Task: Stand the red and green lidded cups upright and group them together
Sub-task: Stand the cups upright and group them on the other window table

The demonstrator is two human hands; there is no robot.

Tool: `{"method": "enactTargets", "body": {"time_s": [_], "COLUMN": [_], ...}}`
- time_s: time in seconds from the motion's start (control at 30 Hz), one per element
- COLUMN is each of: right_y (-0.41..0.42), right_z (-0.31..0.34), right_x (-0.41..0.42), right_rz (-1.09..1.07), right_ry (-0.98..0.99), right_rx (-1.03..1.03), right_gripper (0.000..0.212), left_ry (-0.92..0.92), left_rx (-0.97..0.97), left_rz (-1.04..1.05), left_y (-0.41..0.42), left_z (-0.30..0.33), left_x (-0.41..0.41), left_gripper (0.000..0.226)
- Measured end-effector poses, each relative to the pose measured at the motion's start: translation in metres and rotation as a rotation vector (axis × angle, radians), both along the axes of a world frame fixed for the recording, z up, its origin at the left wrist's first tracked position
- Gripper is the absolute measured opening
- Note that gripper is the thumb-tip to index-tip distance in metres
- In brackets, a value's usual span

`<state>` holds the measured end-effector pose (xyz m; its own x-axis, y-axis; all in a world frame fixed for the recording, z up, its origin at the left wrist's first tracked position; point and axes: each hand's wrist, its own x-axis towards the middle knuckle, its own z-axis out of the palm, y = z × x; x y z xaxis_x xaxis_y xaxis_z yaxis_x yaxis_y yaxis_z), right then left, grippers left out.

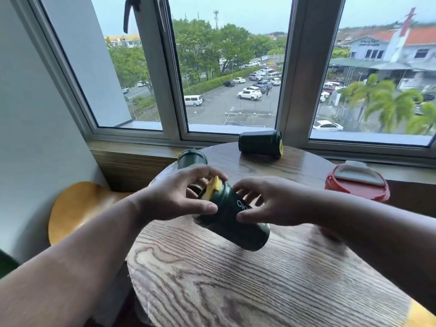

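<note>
By the window, over the round wooden table (236, 279), I grip a dark green cup (232, 218) with both my left hand (179, 197) and right hand (271, 201); it is tilted, its yellow lid (213, 188) pointing up-left, white lettering on its side.

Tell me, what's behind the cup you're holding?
Behind the tilted green cup, another green-lidded cup stands at the table's far edge; its lower body is hidden by the left hand.
</note>
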<state>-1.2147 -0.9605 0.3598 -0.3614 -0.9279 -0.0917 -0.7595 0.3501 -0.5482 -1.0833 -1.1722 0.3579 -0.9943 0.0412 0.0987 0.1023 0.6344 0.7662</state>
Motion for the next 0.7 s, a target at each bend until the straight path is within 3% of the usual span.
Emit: {"method": "enactTargets", "body": {"time_s": [0.13,0.33,0.7], "right_y": [-0.004,-0.005,0.018], "right_z": [0.003,0.006,0.022], "right_x": [-0.009,-0.015,-0.017], "right_rz": [-0.079,-0.154,-0.185], "right_ry": [0.005,0.076,0.225], "right_rx": [-0.020,0.011,0.010], "right_gripper": [0.048,0.041,0.052], "left_ry": [0.021,-0.003,-0.052], "left_rx": [-0.181,-0.526,-0.699], "left_rz": [-0.028,-0.041,0.012], "left_y": [0.008,0.021,0.048], "left_z": [0.023,0.037,0.041], "left_x": [-0.027,-0.054,-0.066], "left_gripper": [0.045,0.048,0.041]}}
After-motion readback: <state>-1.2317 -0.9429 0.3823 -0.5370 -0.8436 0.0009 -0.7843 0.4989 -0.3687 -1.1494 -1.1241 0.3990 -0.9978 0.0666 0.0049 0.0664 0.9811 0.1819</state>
